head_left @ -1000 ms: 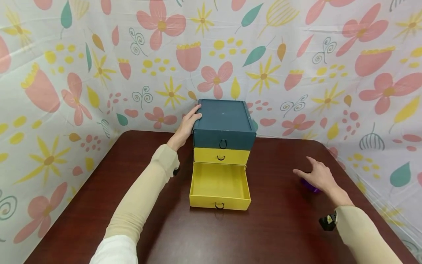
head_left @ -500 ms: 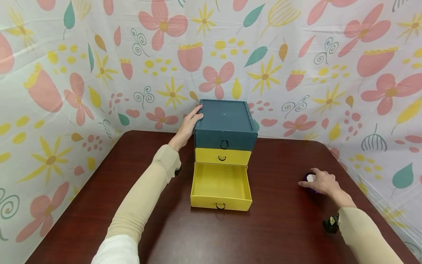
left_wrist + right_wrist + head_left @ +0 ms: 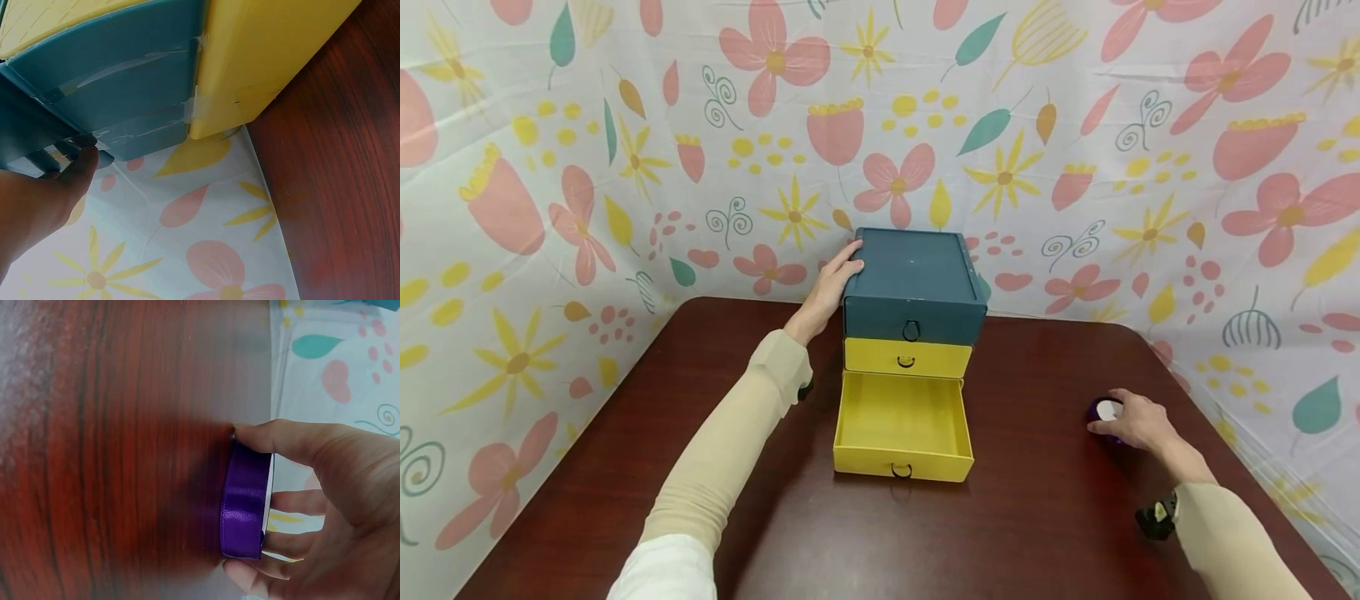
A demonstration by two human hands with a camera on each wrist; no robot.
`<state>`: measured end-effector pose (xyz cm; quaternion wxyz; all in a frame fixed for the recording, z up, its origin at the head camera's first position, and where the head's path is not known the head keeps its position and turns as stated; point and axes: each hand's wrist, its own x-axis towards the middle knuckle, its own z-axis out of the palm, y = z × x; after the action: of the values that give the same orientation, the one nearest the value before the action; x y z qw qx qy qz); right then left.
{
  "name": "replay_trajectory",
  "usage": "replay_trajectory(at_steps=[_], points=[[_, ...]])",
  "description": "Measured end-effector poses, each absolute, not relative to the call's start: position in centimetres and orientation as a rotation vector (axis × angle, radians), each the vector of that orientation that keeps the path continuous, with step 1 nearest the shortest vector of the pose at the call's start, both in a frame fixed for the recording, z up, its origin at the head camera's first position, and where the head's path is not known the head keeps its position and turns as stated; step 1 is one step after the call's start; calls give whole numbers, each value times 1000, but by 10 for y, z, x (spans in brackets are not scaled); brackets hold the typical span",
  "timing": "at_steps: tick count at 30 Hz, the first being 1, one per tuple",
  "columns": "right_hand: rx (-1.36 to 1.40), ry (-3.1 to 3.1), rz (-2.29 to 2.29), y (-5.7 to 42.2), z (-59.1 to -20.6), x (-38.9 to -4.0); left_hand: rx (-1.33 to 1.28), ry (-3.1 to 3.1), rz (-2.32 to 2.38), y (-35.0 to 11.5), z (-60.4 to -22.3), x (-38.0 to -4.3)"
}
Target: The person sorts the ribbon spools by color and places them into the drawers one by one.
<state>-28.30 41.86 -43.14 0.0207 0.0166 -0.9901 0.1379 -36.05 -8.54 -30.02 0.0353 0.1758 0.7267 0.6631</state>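
A spool of purple ribbon (image 3: 245, 497) with a white face lies on the table at the right. My right hand (image 3: 1142, 421) grips it, thumb at one side of the rim and fingers at the opposite side, as the right wrist view shows. My left hand (image 3: 823, 296) rests with extended fingers on the upper left edge of a drawer unit (image 3: 917, 267). This stack has a dark blue top section and yellow drawers below. The lowest yellow drawer (image 3: 902, 412) is pulled out with nothing inside; the middle drawer (image 3: 872, 357) is closed.
The dark reddish-brown wooden table (image 3: 760, 517) extends around the unit. A white cloth with a flower pattern (image 3: 1052, 125) hangs behind and along both sides. Small black ring pulls sit on the drawer fronts. Clear tape runs along the unit's left side.
My right hand has come down onto the ribbon spool and closed its thumb and fingers around it. The left hand stays on the drawer unit.
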Motion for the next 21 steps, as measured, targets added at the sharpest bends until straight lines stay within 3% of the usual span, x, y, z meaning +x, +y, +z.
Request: replay_trajectory(at_steps=[13, 21], points=[[106, -3030, 497, 403, -426, -278, 545, 2227, 2037, -85, -299, -359], [125, -3038, 520, 384, -422, -276, 536, 2237, 2064, -85, -314, -377]])
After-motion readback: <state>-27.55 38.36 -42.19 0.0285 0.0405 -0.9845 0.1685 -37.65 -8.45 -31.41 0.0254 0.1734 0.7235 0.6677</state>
